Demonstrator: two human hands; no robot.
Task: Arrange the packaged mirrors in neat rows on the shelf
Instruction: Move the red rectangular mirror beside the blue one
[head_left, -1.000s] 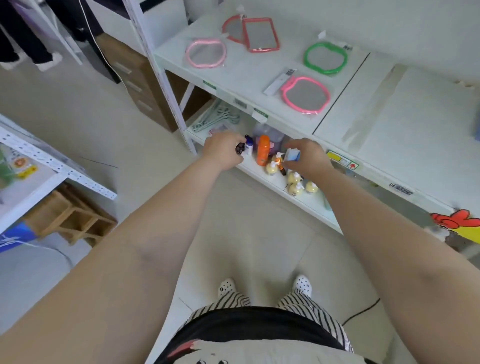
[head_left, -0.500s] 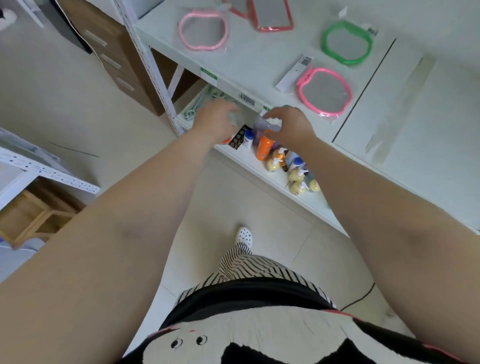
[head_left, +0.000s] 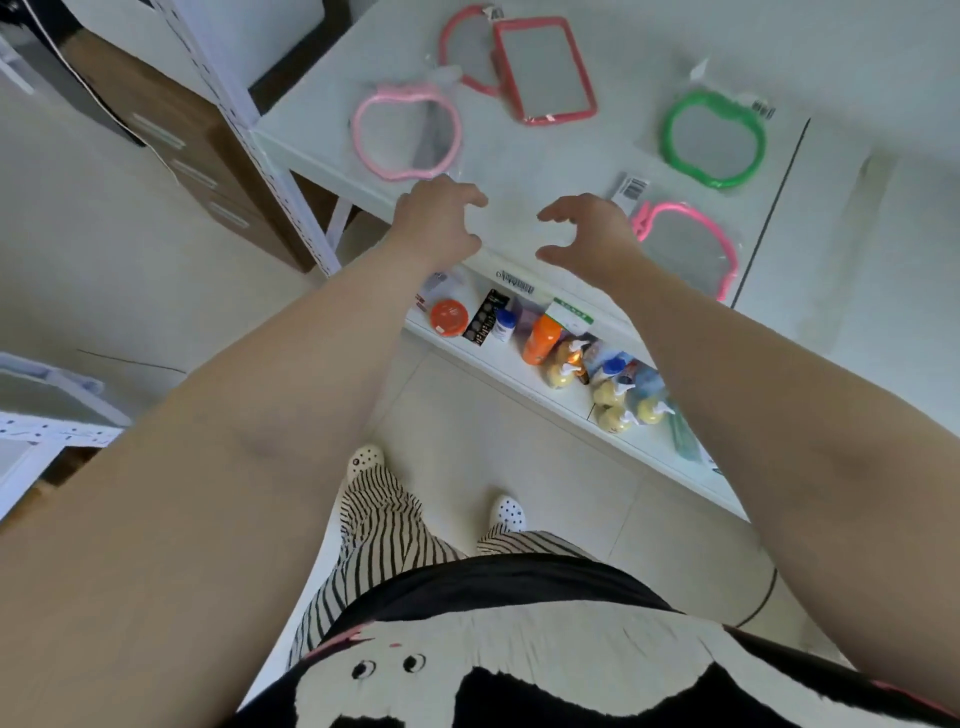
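Your L hand (head_left: 439, 221) & R hand (head_left: 587, 234) hover empty, fingers loosely curled; slick mirror bags (head_left: 408, 132) may slide off the shelf (head_left: 519, 171) edge.

Five packaged mirrors lie on the white top shelf (head_left: 519, 171): two pink apple-shaped mirrors (head_left: 406, 132) (head_left: 685, 248), one green apple-shaped mirror (head_left: 714, 139), one red apple-shaped mirror (head_left: 465, 52), one red rectangular mirror (head_left: 543, 70). Two bare hands (head_left: 436, 221) (head_left: 587, 234).

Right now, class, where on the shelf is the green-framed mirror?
In the head view, the green-framed mirror lies in its clear packet at the upper right of the white top shelf, behind the bright pink mirror and right of the red rectangular mirror.
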